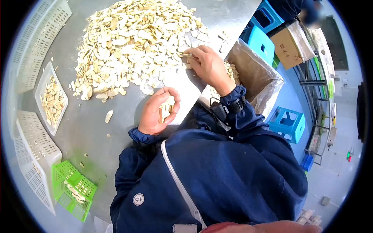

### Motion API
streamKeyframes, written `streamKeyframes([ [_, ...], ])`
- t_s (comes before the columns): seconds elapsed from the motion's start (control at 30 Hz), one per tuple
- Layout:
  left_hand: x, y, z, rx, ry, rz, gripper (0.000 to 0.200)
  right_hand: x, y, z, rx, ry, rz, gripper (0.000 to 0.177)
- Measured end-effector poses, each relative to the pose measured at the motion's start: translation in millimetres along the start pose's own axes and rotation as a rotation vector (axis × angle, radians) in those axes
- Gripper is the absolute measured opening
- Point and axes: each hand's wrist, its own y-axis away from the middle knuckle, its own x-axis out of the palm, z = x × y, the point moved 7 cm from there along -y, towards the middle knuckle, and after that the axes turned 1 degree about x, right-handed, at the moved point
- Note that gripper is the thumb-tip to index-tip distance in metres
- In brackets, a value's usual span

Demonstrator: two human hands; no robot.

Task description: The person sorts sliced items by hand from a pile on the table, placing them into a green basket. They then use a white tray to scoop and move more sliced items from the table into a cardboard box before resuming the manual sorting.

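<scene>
A large pile of pale dried slices [128, 42] lies spread over the metal table [128, 143]. Near the table's front edge, my left hand [158, 112] is cupped around a small heap of slices [167, 106], its fingers curled over them. My right hand [208, 66] is at the right side of the pile, with thumb and fingertips closed on a slice [185, 55]. Below my right wrist stands a lined box [258, 77], partly filled with slices and partly hidden by my forearm. One loose slice [109, 116] lies apart on the table.
At the left are a white tray of smaller pieces [64, 105], white perforated baskets [46, 141] and a green basket [64, 169] with slices inside. Blue stools [289, 122], a cardboard box [287, 46] and metal racks stand at the right. Part of another person [285, 7] shows at the top right.
</scene>
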Motion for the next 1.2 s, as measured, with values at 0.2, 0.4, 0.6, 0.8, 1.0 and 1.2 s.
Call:
streamKeyframes([
  [0.2,1,0,0,0.004,-0.002,-0.003,0.022,1,6,-17,0.341,-0.42,0.183,0.033],
  [0.4,1,-1,2,-0.009,0.032,-0.03,0.034,-7,21,16,0.245,-0.738,0.264,0.032],
  [0.6,4,0,1,0.02,0.023,-0.049,0.039,-13,37,26,-0.089,-0.419,0.355,0.023],
  [0.8,-1,-2,3,0.03,0.045,0.062,0.036,-27,20,-12,-0.004,-0.003,0.069,0.019],
  [1.0,1,-1,2,0.029,0.036,0.002,0.035,4,-5,32,-0.189,0.032,-0.109,0.016],
  [1.2,2,0,2,0.036,0.024,0.047,0.037,-5,-3,8,-0.183,0.079,-0.187,0.015],
])
